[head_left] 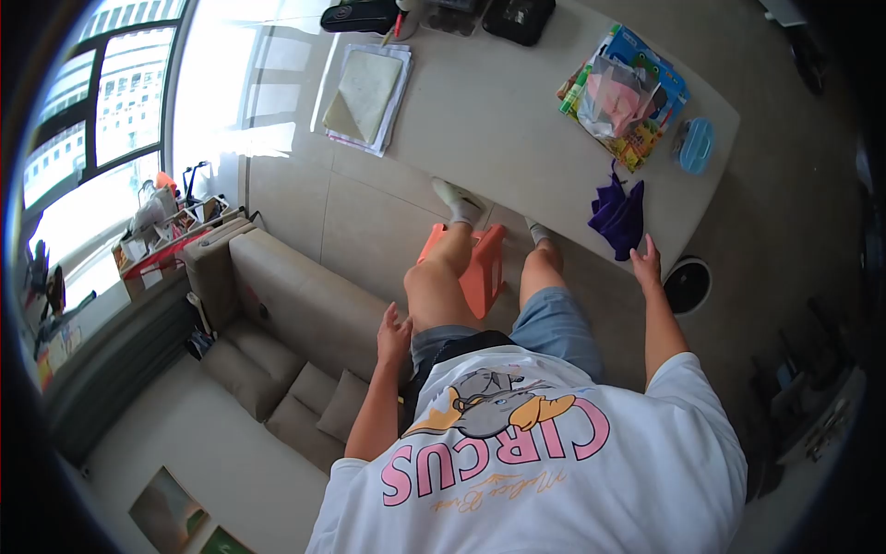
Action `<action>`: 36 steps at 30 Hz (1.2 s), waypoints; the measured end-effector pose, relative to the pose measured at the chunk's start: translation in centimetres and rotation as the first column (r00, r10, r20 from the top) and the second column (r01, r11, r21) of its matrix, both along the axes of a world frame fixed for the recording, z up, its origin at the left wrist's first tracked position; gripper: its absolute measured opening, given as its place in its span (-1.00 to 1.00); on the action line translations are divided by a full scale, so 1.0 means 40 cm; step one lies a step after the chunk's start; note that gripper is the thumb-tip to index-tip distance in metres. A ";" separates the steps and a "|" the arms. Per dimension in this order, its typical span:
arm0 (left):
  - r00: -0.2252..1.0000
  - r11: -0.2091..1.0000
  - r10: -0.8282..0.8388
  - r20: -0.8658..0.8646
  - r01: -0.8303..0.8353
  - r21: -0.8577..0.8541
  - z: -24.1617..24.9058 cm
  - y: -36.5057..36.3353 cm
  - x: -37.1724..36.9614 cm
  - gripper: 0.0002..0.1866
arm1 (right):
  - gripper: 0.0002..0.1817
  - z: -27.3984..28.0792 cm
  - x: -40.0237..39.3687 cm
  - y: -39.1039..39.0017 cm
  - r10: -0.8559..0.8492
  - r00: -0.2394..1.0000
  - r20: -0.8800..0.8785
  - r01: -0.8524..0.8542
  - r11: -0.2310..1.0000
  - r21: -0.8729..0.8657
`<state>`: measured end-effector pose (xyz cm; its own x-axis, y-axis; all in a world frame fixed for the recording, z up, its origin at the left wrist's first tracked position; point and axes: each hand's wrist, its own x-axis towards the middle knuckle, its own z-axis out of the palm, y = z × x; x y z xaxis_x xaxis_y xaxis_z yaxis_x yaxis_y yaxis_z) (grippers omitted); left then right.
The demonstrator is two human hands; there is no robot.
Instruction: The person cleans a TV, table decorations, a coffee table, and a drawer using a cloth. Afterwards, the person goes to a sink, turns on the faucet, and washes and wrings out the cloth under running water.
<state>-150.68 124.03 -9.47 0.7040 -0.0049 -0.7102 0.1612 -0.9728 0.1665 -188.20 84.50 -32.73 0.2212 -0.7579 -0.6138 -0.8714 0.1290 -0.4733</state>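
My right hand (649, 262) reaches to the table's near edge with thumb and fingers apart, its fingertips right at the lower end of a crumpled purple cloth (616, 214). The cloth lies on the pale table (489, 102) in folds, a thin tip pointing away from me. My left hand (394, 334) hangs beside my left knee, fingers loosely spread and holding nothing. Beyond the cloth is a stack of colourful books (637, 138) with a clear bag of pink stuff (620, 97) on top. A blue-lidded clear box (694, 146) sits to their right.
An orange plastic stool (486, 277) stands between my legs and the table. Papers with a pale board (365, 92) lie at the table's left, black cases (519, 18) at its far side. A round bin (689, 284) stands below the right corner, a sofa (305, 286) at left.
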 end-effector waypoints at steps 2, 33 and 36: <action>0.995 0.995 -0.098 -0.004 0.098 -0.004 -0.050 -0.019 0.047 -0.38 | -0.27 -0.020 0.022 0.011 0.036 0.999 0.002 -0.036 0.999 -0.039; 0.946 0.946 -0.325 -0.006 0.325 -0.014 -0.690 0.311 0.901 -0.15 | -0.41 -0.255 1.173 0.145 0.206 0.904 -0.374 -0.419 0.595 -0.686; 0.996 0.918 -0.086 -0.001 0.079 -0.389 -0.772 0.122 0.989 -0.14 | -0.49 -0.242 1.377 -0.021 0.324 0.883 -0.338 -0.465 0.508 -0.725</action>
